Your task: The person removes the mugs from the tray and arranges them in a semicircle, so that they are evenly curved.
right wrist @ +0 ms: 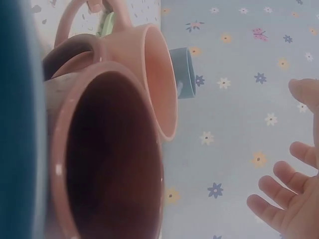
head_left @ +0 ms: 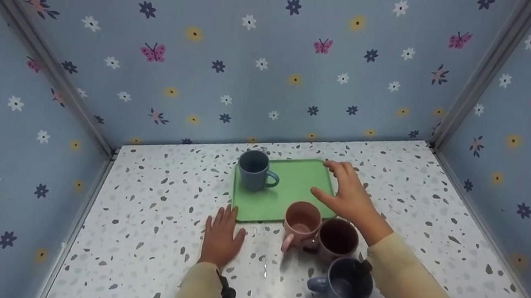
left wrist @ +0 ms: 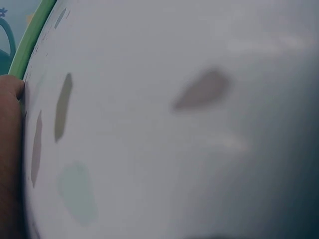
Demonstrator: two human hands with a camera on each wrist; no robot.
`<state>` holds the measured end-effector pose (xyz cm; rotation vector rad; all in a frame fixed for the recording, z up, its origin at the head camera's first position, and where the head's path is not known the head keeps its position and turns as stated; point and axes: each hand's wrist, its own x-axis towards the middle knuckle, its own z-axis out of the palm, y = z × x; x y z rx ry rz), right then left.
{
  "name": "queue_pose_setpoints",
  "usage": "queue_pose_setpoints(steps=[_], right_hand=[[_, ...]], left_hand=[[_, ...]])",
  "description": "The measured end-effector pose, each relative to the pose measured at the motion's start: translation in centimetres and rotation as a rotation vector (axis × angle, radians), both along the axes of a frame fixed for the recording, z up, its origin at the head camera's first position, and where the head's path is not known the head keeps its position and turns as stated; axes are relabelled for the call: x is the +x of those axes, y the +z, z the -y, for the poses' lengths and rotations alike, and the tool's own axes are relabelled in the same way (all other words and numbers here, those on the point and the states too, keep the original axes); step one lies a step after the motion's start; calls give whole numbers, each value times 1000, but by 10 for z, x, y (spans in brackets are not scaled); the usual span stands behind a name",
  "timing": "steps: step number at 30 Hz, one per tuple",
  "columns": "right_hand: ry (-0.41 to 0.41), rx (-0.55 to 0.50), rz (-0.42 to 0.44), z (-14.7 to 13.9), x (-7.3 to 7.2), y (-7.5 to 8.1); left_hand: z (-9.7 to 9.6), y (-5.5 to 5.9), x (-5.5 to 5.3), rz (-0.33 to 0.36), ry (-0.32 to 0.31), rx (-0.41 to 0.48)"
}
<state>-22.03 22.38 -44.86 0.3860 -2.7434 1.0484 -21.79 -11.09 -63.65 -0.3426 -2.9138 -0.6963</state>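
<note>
A green tray (head_left: 296,183) lies on the table with a blue-grey mug (head_left: 252,174) upright at its left side, handle turned right. My left hand (head_left: 221,239) rests flat on the table, its fingertips at the tray's near left corner. Over the tray's right edge, my right hand (head_left: 350,193) has its fingers and thumb spread and holds nothing. Just in front of the tray stand a pink mug (head_left: 303,216) and a dark reddish-brown mug (head_left: 338,241), close together. A blue mug (head_left: 347,290) is nearest me, partly hidden by the right wrist camera.
The speckled white table (head_left: 153,206) is bounded by a flowered blue back wall (head_left: 262,85) and side walls. In the right wrist view, the brown mug (right wrist: 109,159) fills much of the near view, with the pink mug (right wrist: 159,84) behind it.
</note>
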Motion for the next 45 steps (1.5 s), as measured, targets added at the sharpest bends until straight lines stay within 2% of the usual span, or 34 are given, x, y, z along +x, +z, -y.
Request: queue_pose_setpoints(steps=[6, 12, 15, 20, 24, 30, 36, 41, 45], right_hand=[[-8, 34, 7, -11, 11, -4], [-13, 41, 32, -9, 6, 0], [-9, 45, 40, -2, -1, 3], [9, 52, 56, 16, -19, 6], [21, 52, 102, 31, -31, 5], [29, 66, 173, 52, -47, -6], [54, 48, 226, 75, -71, -16], [46, 43, 282, 93, -84, -26], [84, 42, 290, 115, -92, -33]], left_hand=[[1, 2, -3, -11, -4, 1], [2, -2, -3, 14, 11, -11], [1, -3, -2, 25, 0, 0], [2, 1, -2, 18, 2, 12], [3, 2, -3, 14, 10, 0], [1, -4, -2, 18, 6, -1], [1, -1, -5, -18, 12, 22], [-1, 1, -1, 13, 12, 30], [3, 2, 1, 24, 33, 14]])
